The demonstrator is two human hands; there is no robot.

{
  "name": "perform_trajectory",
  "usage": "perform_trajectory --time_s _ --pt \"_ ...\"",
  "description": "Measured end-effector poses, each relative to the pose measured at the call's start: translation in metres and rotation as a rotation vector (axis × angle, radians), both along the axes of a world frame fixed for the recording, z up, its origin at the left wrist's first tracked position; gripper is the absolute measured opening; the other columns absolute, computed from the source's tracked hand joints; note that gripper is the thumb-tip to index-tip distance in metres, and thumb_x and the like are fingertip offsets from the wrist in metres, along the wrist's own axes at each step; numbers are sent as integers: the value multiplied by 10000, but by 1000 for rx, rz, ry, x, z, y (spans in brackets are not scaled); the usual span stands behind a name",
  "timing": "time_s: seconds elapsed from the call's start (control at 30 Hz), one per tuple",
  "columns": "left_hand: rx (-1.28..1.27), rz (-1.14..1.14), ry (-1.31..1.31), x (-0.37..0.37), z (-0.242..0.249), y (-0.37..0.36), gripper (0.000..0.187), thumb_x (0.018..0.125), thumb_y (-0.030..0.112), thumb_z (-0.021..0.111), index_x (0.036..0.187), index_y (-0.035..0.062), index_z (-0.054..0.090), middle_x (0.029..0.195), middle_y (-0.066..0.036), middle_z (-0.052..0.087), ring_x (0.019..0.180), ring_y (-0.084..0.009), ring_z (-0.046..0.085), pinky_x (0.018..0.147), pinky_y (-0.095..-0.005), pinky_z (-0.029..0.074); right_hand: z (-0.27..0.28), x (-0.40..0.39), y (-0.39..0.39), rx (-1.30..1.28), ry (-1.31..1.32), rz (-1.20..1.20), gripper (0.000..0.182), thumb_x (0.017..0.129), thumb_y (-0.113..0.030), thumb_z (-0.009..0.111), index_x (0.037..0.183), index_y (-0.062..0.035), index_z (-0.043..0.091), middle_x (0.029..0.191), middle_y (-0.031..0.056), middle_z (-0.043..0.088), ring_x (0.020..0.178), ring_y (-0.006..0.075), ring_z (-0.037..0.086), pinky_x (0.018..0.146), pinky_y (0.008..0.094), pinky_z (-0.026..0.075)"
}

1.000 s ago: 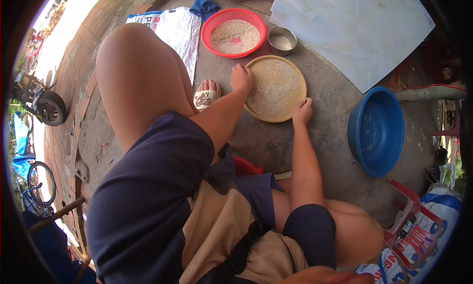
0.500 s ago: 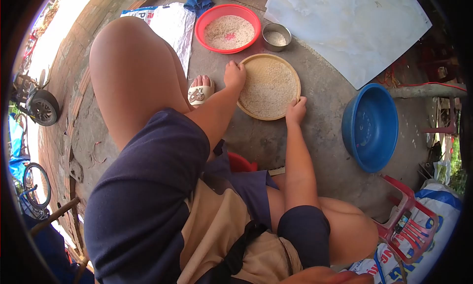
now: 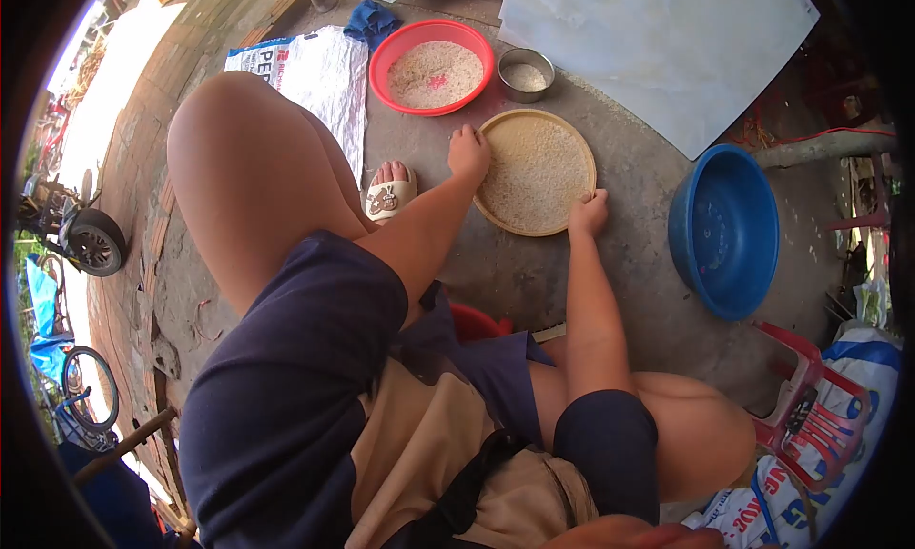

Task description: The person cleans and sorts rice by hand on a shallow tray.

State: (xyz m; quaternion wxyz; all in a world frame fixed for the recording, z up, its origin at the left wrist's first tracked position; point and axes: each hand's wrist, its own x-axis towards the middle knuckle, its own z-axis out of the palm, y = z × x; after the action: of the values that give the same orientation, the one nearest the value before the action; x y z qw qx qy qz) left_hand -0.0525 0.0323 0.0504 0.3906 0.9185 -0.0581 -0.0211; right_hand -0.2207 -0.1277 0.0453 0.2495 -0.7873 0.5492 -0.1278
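Observation:
My left hand grips the left side of a round, shallow tan sieve-like tray. My right hand is closed on the lower right part of the same rim. Pale grains that look like rice are spread across the tray's surface. Just above the tray, a red plastic basin holds more grain, with a patch of its bottom showing through. Beside that basin stands a small metal bowl with some grain inside.
A large blue basin stands to the right, below a pale sheet. A white printed sack and a blue cloth lie upper left. A red plastic chair is at lower right. My sandalled foot rests near the tray.
Both hands have carried the tray to the right relative to the red basin, still gripping its rim. The whole view has also turned slightly.

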Motion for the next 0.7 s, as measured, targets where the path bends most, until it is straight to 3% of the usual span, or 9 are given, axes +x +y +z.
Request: perform_trajectory --time_s 0.17,0.3,0.37,0.4,0.47,0.5,0.6,0.67,0.7 --pt "78 201 48 -5 -16 8 205 845 227 502 974 75 552 995 -138 544 972 -322 511 796 -436 443 10 10 10 -6 -22 140 179 866 -143 491 993 -19 473 971 191 570 914 366 563 751 447 452" --pt "213 145 78 -5 -15 -3 226 830 217 516 1019 98 556 1046 -125 534 1007 -310 494 838 -435 420 -16 5 3 54 24 56 184 838 -116 512 991 -15 498 956 201 604 908 368 584 775 432 457" --pt "224 50 -191 -8 -14 -9 287 797 214 545 1065 113 562 1094 -113 528 1025 -310 489 871 -410 417 -20 7 4 87 19 -11 203 814 -88 504 1002 -12 504 979 204 595 930 367 577 797 427 454" --pt "224 54 -186 -12 -15 -13 287 797 214 545 1065 113 562 1094 -113 528 1025 -310 489 871 -410 417 -16 8 6 86 23 -7 203 814 -88 504 1002 -12 504 979 204 595 930 367 577 797 427 454" --pt "234 -328 -648 -21 -17 -21 306 771 202 558 1062 111 565 1114 -95 513 1044 -305 479 898 -417 402 -9 10 8 122 28 40 256 821 -110 492 1053 -3 487 1037 222 541 957 381 556 808 439 458" --pt "237 -331 -648 -30 -20 -25 306 771 202 558 1062 111 565 1114 -95 513 1044 -305 479 898 -417 402 -9 11 8 126 28 38 256 821 -110 492 1053 -3 487 1037 222 541 957 381 556 808 439 458" --pt "148 -652 -638 -63 -24 -32 277 768 174 550 1035 107 576 1089 -85 524 1072 -284 472 906 -382 404 -10 12 9 132 -21 -2 232 789 -81 505 1001 15 504 1025 225 561 954 375 558 822 422 445" --pt "242 -913 -282 -76 -22 -34 251 781 149 521 1016 75 571 1095 -73 516 1090 -240 474 890 -359 423 -8 12 10 111 -38 11 245 790 -91 506 1008 20 504 1026 223 548 980 377 535 850 420 429" --pt "240 -922 -286 -79 -23 -34 251 781 149 521 1016 75 571 1095 -73 516 1090 -240 474 890 -359 423 -10 12 10 109 -41 2 245 790 -91 506 1008 20 504 1026 223 548 980 377 535 850 420 429"
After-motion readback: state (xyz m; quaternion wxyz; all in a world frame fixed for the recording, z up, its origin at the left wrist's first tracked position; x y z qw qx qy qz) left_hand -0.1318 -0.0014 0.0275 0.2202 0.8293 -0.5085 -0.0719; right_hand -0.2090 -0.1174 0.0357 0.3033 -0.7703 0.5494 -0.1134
